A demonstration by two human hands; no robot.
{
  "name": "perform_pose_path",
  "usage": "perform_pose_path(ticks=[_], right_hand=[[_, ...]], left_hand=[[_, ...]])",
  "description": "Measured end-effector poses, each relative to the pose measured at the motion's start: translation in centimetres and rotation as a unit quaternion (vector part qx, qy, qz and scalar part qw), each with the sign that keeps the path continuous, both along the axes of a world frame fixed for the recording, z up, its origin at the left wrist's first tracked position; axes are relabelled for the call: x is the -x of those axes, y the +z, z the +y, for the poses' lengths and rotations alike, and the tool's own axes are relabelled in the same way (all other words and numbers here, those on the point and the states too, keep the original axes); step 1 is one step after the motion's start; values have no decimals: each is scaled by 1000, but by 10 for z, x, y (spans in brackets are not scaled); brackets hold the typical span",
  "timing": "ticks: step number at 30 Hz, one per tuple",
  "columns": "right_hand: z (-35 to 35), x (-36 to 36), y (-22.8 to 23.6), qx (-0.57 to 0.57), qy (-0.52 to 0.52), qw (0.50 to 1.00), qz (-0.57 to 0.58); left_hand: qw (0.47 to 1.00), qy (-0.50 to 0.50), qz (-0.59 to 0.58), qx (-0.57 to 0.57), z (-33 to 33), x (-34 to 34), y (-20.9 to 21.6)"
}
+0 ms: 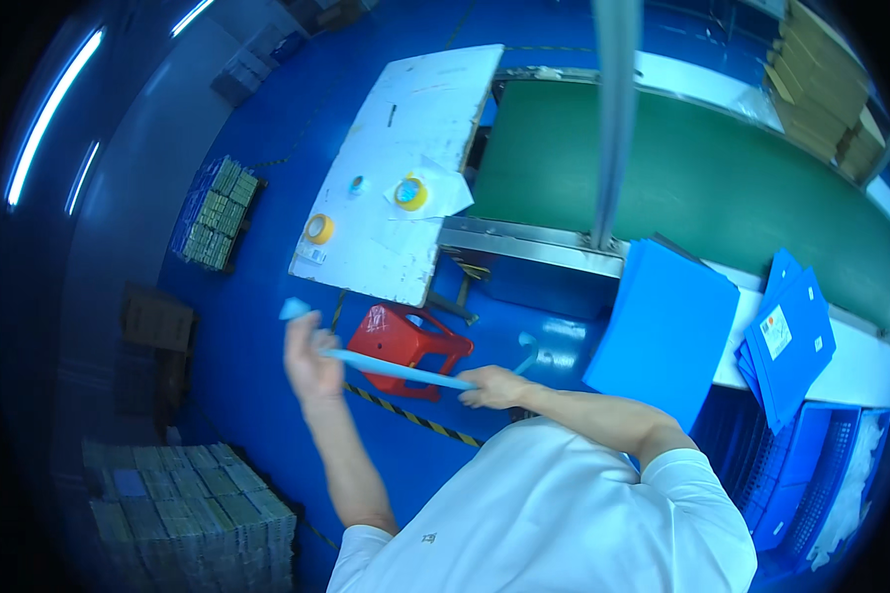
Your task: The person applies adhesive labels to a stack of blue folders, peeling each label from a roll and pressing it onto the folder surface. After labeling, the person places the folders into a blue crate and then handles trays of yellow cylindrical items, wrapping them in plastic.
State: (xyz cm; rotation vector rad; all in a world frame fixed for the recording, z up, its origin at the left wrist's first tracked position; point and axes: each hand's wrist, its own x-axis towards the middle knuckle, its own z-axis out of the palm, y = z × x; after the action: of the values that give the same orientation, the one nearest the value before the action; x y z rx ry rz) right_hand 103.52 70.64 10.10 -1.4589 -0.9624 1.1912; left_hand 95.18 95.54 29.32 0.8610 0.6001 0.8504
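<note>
Gripping one pale blue strip point(396, 370), the left hand point(312, 362) and right hand point(492, 387) are holding it spanned between them.

Left fingers, slightly blurred, are curling around it with that forearm reaching nearly straight ahead; the right hand is closing on it, its forearm crossing before the white shirt point(554, 504). Between the hands, the strip is running almost straight, its long axis going left to right and sloping slightly nearer the body at the right; one short end is poking past the left hand, another piece is curling beyond the right. Just beyond the grip, a red stool point(378, 334) is standing before the white table point(396, 119), where yellow tape rolls point(318, 229) are lying. Rightward, large blue sheets point(667, 326) are resting beside a green work surface point(702, 168); left and nearer, stacked bundles point(193, 504) are standing.
</note>
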Motion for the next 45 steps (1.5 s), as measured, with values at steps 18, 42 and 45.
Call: perform_pose_path(ticks=[18,42,45], right_hand=[[177,-102,132,-174,-212,958,-82],[258,-231,9,23,-435,843,316],[258,-230,-7,83,-482,822,291]], left_hand=[[924,-353,104,-101,26,-57,-104],[970,-123,208,24,238,-360,-243],[985,-21,46,162,305,-412,-252]])
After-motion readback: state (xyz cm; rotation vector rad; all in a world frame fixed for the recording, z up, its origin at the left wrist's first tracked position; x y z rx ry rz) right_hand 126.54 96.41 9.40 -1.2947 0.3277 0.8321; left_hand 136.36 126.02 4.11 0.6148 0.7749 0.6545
